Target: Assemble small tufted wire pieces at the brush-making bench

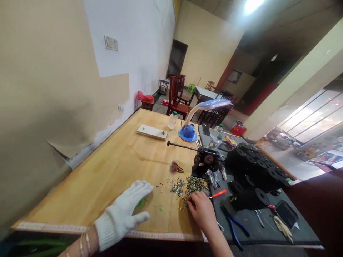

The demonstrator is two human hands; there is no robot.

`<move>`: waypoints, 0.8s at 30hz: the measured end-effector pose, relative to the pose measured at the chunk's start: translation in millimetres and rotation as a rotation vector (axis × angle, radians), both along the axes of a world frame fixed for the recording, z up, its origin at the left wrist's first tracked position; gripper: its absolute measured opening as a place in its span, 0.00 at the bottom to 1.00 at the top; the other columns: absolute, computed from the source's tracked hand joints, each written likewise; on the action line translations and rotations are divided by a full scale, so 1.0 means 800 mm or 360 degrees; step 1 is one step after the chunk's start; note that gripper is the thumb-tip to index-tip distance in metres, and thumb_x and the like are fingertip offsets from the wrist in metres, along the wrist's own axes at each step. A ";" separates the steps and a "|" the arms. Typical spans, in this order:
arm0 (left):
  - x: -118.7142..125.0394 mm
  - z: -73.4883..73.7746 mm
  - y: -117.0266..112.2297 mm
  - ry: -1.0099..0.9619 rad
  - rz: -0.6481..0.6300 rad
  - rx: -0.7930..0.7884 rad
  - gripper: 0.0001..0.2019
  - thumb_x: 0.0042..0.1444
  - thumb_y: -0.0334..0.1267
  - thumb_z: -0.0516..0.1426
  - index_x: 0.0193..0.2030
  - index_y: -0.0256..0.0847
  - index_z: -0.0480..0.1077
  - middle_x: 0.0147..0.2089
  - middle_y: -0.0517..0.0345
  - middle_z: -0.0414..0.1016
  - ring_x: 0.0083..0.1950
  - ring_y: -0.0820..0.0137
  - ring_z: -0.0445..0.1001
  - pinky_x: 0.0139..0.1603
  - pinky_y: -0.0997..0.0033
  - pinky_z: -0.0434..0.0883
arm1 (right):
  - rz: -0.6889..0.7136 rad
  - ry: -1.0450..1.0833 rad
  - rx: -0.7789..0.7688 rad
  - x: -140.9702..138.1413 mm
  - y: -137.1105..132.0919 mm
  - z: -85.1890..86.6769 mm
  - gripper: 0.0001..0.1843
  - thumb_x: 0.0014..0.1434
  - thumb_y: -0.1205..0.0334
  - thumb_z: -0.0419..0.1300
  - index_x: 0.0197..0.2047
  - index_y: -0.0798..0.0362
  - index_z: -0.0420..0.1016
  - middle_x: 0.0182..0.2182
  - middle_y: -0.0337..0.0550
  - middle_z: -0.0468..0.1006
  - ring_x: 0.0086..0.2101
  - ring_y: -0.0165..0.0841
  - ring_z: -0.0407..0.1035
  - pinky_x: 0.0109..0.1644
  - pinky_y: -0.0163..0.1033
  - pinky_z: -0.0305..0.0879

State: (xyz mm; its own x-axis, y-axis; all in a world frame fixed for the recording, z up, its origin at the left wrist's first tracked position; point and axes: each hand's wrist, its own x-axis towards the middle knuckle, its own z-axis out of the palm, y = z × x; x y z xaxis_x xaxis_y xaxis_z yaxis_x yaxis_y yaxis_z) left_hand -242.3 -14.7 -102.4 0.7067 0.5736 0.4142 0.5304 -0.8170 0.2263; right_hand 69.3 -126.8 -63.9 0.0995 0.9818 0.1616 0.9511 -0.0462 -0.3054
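Observation:
My left hand [125, 210] wears a white knit glove and lies flat on the wooden table [112, 167], fingers spread, over a few thin green bits [141, 203]. My bare right hand [202, 210] is curled, its fingertips pinched down at the edge of a heap of small striped beads [197, 184]; what they pinch is too small to see. Scattered coloured beads [177, 187] lie between the two hands. A black hand-crank tool [204, 161] stands just beyond the heap.
A pile of black spools [254, 171] fills the right side on a dark mat [252, 228], with blue-handled pliers [234, 223] and an orange-handled tool [218, 193]. A blue desk lamp [189, 130], a small jar [172, 120] and a wooden block [152, 131] stand farther back. Chairs beyond.

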 end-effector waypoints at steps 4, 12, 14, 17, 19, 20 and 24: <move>0.001 0.006 -0.001 0.0001 -0.0003 0.0009 0.40 0.51 0.62 0.58 0.68 0.49 0.57 0.66 0.54 0.64 0.68 0.54 0.60 0.65 0.53 0.65 | -0.0031 -0.0056 -0.0080 -0.007 0.006 -0.002 0.04 0.60 0.68 0.60 0.35 0.50 0.75 0.34 0.41 0.75 0.39 0.39 0.67 0.41 0.38 0.57; 0.000 -0.002 0.002 0.0064 -0.0009 -0.0025 0.40 0.51 0.62 0.58 0.68 0.49 0.57 0.68 0.53 0.62 0.68 0.53 0.59 0.66 0.50 0.63 | -0.0065 -0.0107 -0.0152 -0.003 0.003 0.002 0.05 0.59 0.70 0.59 0.36 0.51 0.75 0.36 0.42 0.75 0.41 0.39 0.66 0.43 0.39 0.56; 0.000 -0.002 0.002 0.0068 0.0002 -0.0034 0.40 0.51 0.62 0.58 0.68 0.49 0.56 0.68 0.54 0.62 0.68 0.53 0.58 0.66 0.49 0.62 | -0.0048 -0.0134 -0.0149 -0.004 0.004 0.002 0.05 0.59 0.70 0.59 0.36 0.51 0.75 0.36 0.42 0.75 0.41 0.39 0.66 0.42 0.39 0.55; -0.001 0.000 0.001 0.0071 0.0010 -0.0030 0.40 0.51 0.62 0.58 0.68 0.49 0.56 0.67 0.54 0.62 0.68 0.52 0.59 0.65 0.48 0.64 | 0.0002 -0.0161 -0.0139 -0.006 0.005 0.002 0.06 0.59 0.70 0.59 0.36 0.50 0.75 0.37 0.41 0.75 0.41 0.38 0.65 0.42 0.39 0.54; 0.000 0.003 -0.001 0.0080 0.0015 -0.0028 0.40 0.51 0.63 0.58 0.68 0.49 0.56 0.67 0.54 0.62 0.68 0.51 0.59 0.64 0.47 0.65 | 0.0010 -0.0188 -0.0137 -0.006 0.006 0.001 0.07 0.59 0.71 0.58 0.35 0.50 0.75 0.36 0.41 0.75 0.40 0.38 0.65 0.41 0.39 0.54; 0.000 0.005 -0.001 0.0088 0.0017 -0.0027 0.40 0.51 0.63 0.58 0.68 0.49 0.56 0.67 0.53 0.62 0.68 0.51 0.59 0.64 0.47 0.65 | 0.0007 -0.0203 -0.0138 -0.006 0.006 0.001 0.07 0.59 0.71 0.58 0.35 0.50 0.75 0.36 0.41 0.75 0.40 0.38 0.65 0.41 0.39 0.53; 0.001 0.009 -0.002 0.0102 -0.0001 -0.0029 0.39 0.52 0.61 0.58 0.68 0.48 0.57 0.67 0.53 0.63 0.68 0.51 0.59 0.64 0.48 0.65 | -0.0020 -0.0222 -0.0142 -0.002 0.005 0.002 0.07 0.60 0.70 0.58 0.34 0.51 0.74 0.35 0.41 0.75 0.40 0.38 0.65 0.41 0.39 0.53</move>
State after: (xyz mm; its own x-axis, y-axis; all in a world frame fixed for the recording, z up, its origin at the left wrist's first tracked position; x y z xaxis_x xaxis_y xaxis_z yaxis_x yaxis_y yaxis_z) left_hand -241.3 -16.7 -95.2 0.7316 0.5803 0.3577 0.5439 -0.8133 0.2067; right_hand 67.7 -122.8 -62.5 0.0946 0.9917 0.0866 0.9832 -0.0794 -0.1644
